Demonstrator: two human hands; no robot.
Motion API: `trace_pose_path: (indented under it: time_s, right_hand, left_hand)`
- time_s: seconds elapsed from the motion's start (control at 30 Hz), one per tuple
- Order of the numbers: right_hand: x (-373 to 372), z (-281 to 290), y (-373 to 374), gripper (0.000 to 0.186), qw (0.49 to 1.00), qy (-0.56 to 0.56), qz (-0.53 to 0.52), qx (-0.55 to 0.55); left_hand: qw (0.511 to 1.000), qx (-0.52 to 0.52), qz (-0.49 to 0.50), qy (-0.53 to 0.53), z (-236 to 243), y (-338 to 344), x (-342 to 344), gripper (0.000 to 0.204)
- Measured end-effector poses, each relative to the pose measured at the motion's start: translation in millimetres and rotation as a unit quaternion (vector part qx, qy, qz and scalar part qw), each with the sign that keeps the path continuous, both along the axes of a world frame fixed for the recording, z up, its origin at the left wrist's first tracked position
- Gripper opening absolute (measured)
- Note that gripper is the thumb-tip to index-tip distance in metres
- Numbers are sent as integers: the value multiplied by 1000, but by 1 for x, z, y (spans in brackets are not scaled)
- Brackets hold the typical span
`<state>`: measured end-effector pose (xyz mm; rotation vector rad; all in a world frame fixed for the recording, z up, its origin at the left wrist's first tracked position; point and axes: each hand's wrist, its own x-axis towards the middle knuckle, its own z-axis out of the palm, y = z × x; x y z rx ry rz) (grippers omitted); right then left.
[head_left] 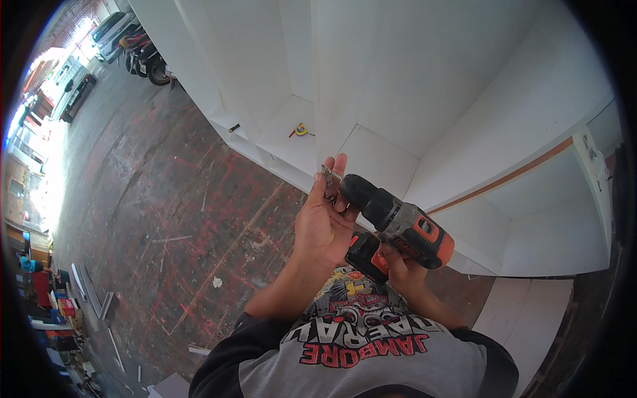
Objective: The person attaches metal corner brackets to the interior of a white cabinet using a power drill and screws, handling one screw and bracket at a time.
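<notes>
My right hand [403, 270] is wrapped round the grip of an orange and black cordless drill [398, 225], whose battery sits low beside my shirt. The drill's black chuck points up and to the left, toward my left hand [324, 222]. That hand is palm up, its fingers bent round a small metal piece [327, 175] beside the drill's bit. The piece's exact kind is too small to make out. Both hands are in front of a white cabinet [371, 156] with open compartments.
A yellow tape measure [300, 129] lies in a cabinet compartment, and a small dark tool [233, 128] rests on the cabinet's edge. A white panel [524, 312] is at lower right. Metal strips [93, 292] lie on the stained floor [179, 199]. A motorcycle [154, 63] and vehicles stand far left.
</notes>
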<state>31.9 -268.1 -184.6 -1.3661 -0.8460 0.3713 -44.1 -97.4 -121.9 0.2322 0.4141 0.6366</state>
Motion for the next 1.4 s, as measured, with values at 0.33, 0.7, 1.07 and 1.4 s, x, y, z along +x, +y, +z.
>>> trace_pose_path:
  time_s: [0.33, 0.7, 1.07, 1.4]
  right_hand:
    - [3, 4, -7, 14, 1000, 13, -3, -15]
    - [4, -3, -12, 19, 998, 53, 5, -11]
    - [6, 5, -16, 17, 1000, -6, 7, 0]
    - [8, 10, -22, 22, 1000, -10, 14, 7]
  left_hand:
    - [1000, -21, -2, 10, 3, -6, 4, 37]
    - [1000, -22, 13, 13, 1, -8, 4, 26]
    - [996, 57, 70, 2, -2, -9, 7, 21]
    - [971, 204, 112, 49, -10, -2, 4, 22]
